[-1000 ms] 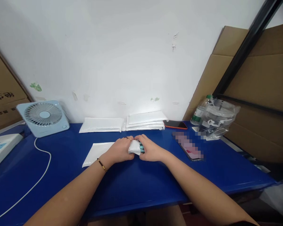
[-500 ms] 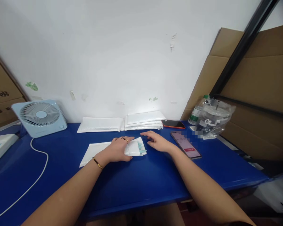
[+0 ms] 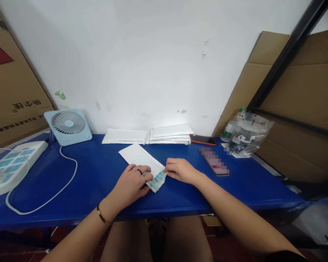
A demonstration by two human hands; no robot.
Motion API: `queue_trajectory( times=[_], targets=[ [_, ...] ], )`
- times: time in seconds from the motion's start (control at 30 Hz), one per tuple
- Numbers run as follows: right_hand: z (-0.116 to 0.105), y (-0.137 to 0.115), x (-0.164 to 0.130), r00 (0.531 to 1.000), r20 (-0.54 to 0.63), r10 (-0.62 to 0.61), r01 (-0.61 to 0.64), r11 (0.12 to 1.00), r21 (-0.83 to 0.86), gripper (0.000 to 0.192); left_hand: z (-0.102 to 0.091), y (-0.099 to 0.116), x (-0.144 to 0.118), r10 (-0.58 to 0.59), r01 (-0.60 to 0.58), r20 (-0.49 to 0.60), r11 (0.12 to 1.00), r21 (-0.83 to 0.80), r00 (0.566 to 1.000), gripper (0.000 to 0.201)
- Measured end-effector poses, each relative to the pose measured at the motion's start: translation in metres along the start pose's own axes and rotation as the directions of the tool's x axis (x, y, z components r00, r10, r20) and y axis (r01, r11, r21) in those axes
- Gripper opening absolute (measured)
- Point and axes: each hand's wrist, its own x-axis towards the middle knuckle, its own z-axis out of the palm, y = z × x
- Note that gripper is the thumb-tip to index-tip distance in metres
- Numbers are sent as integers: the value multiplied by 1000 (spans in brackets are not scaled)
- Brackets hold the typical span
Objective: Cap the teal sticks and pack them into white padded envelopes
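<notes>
A white padded envelope (image 3: 138, 156) lies slanted on the blue table (image 3: 93, 174). At its near end a small white packet with teal print (image 3: 157, 179) sticks out of the mouth. My left hand (image 3: 132, 182) presses down on the envelope beside the packet, with rings on two fingers and a bracelet at the wrist. My right hand (image 3: 180, 170) pinches the envelope's open end at the packet's right side.
Two stacks of white envelopes (image 3: 150, 135) lie against the wall. A small blue fan (image 3: 67, 126) and a power strip (image 3: 12, 160) with a white cable stand at left. Two phones (image 3: 214, 160) and a bagged bottle (image 3: 244, 134) sit at right, before cardboard.
The envelope has swung from lying flat leftward to a slant pointing away. My right hand came back to its open end. The camera tilted down and left.
</notes>
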Motion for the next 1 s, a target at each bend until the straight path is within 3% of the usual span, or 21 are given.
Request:
queue_trajectory(
  times=[0.1, 0.23, 0.33, 0.43, 0.57, 0.67, 0.8, 0.93, 1.0],
  targets=[
    [0, -16, -12, 998, -54, -31, 31, 999, -17, 14, 9, 12, -20, -21, 22, -21, 999, 27, 1000, 18],
    [2, -44, -35, 996, 2, -90, 89, 994, 58, 19, 18, 9, -42, -73, 71, -25, 994, -89, 997, 22],
    [4, -60, -45, 1000, -28, -10, 14, 988, 151, 19, 19, 5, -58, -86, 79, -27, 975, -210, 996, 24],
    [7, -68, -37, 987, -121, 108, -85, 980, 182, 35, 19, 8, -71, -52, 30, -84, 970, -241, 995, 25],
    [17, -75, -11, 997, -69, 43, -34, 992, 118, 71, 22, 19, -80, -9, -29, -155, 969, -245, 988, 25],
    [25, -81, 5, 999, -26, 45, -44, 997, 56, 61, 25, 22, -82, -21, -24, -176, 968, -249, 984, 23],
    [26, -82, 10, 992, -49, 116, -113, 992, 54, 39, 28, 19, -81, -3, -46, -210, 972, -231, 978, 22],
    [21, -65, 4, 1000, -6, 25, -24, 978, 205, 63, 30, 18, -82, 4, -54, -219, 973, -226, 976, 21],
    [21, -55, 3, 1000, -3, -21, 21, 957, 290, 63, 29, 18, -82, 6, -58, -217, 971, -234, 976, 19]
  ],
)
